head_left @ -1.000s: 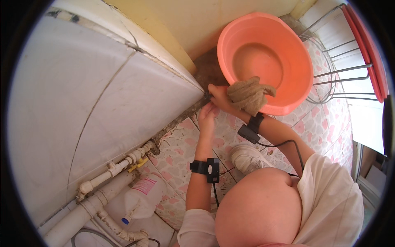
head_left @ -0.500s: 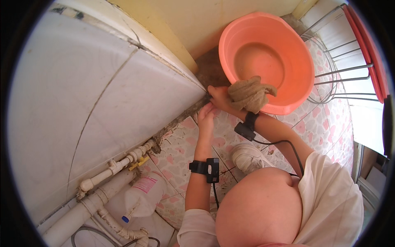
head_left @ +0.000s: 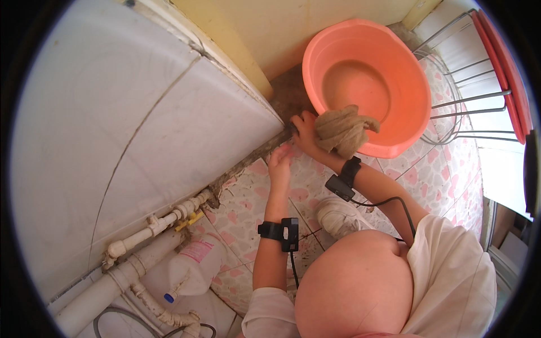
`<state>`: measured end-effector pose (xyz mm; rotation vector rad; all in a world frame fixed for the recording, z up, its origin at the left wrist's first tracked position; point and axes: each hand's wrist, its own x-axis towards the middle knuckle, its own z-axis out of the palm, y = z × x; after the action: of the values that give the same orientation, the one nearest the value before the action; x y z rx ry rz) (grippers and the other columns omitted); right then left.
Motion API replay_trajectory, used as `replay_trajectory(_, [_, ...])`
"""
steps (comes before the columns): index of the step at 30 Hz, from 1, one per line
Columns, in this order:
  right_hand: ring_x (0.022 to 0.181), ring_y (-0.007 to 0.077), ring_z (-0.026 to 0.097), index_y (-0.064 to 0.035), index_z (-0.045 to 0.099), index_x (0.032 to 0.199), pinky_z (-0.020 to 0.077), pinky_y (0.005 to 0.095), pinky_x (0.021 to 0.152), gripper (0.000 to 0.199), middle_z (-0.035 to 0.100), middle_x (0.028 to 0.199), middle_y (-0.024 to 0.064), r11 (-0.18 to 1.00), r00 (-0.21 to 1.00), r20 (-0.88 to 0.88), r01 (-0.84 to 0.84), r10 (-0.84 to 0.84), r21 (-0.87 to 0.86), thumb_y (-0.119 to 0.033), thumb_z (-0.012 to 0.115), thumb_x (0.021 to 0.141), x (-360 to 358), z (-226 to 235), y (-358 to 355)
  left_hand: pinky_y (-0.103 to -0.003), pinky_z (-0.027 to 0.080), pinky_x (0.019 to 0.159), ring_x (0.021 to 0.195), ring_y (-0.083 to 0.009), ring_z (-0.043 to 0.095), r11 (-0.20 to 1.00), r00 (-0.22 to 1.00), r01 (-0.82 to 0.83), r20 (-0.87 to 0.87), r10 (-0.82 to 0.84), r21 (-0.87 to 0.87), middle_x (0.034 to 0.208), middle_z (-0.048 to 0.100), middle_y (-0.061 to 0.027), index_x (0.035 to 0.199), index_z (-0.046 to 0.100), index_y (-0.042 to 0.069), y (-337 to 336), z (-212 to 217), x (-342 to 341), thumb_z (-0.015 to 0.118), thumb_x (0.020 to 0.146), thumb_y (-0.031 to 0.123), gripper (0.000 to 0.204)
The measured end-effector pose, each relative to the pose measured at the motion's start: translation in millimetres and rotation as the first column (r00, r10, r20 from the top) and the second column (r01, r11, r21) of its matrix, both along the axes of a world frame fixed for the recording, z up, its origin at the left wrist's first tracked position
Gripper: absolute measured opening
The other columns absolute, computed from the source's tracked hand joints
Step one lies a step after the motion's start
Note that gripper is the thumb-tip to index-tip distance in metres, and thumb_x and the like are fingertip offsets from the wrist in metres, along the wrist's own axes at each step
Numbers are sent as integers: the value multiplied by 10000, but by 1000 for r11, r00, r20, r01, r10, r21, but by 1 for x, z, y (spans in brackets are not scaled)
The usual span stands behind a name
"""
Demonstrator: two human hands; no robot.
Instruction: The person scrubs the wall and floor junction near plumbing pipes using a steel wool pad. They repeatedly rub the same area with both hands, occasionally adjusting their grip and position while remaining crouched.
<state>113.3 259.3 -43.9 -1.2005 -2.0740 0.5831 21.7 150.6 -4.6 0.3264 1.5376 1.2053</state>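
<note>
1. Working at the dark, crumbly seam (head_left: 251, 159) along the foot of the white glazed-tile wall (head_left: 152, 135) is judged best done with small, controlled finger movements, so that loose grit is not scattered and skin is not scraped on rough edges.
2. The bare right hand (head_left: 305, 135) is placed at the seam's far end, by the wall's corner, with its fingers bent; whether anything is pinched between them cannot be told. Light pressure from the fingertips would be advised there.
3. The bare left hand (head_left: 280, 160) is held just nearer the body, its fingers apart and loosely curled; nothing is seen in it. It could usefully be cupped close to the seam.
4. The crumpled brown fabric cloth (head_left: 344, 130) is draped over the near rim of the wide orange plastic basin (head_left: 311, 73), just beside the right hand; contact cannot be confirmed. The wrist should be turned gently, so that the cloth is not knocked loose.
5. The thin black cable (head_left: 389, 198) by the right forearm should be kept clear of the basin, lest it be snagged.
</note>
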Motion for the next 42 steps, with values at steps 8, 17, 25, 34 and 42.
replay_trajectory(8, [1024,346,469,-99,621,851,369,453,829,264,515,1101,127,963,976,-15,-212,217,164,-175,757,637,12,-3,-2,-310,437,883,1098,-196,578,1000,1000,-17,-5,17,5,1256,577,-90,1236,532,41,1,3,2,476,879,28,361])
replay_trajectory(17, [957,288,516,-141,612,879,377,417,787,336,555,981,66,954,960,6,-278,279,116,-176,745,572,10,-7,3,-303,444,865,1080,-192,585,999,1000,-28,12,28,-14,1231,589,-102,1206,540,27,1,1,3,458,826,-7,389])
replay_trajectory(25, [882,288,509,-116,573,838,361,403,742,327,547,880,70,981,993,34,-114,110,160,-146,748,564,-6,-14,9,-301,443,863,1072,-177,587,1000,1000,4,-10,-4,-14,1207,605,-85,1189,558,27,-1,-1,6,457,841,22,362])
replay_trajectory(34, [785,304,496,-83,497,743,339,402,658,235,521,776,82,920,972,-39,-205,231,334,-70,650,565,-2,-16,24,-294,442,856,1061,-174,592,1000,1000,21,-15,-21,-21,1191,611,-82,1197,555,22,-1,3,3,461,855,35,355])
replay_trajectory(42, [752,309,478,-79,463,717,327,399,634,229,493,746,91,910,951,-86,-254,296,327,-38,604,542,-3,-6,29,-282,444,826,1034,-164,603,999,999,34,-23,-34,-3,1160,624,-72,1175,568,21,1,-1,2,466,869,47,325])
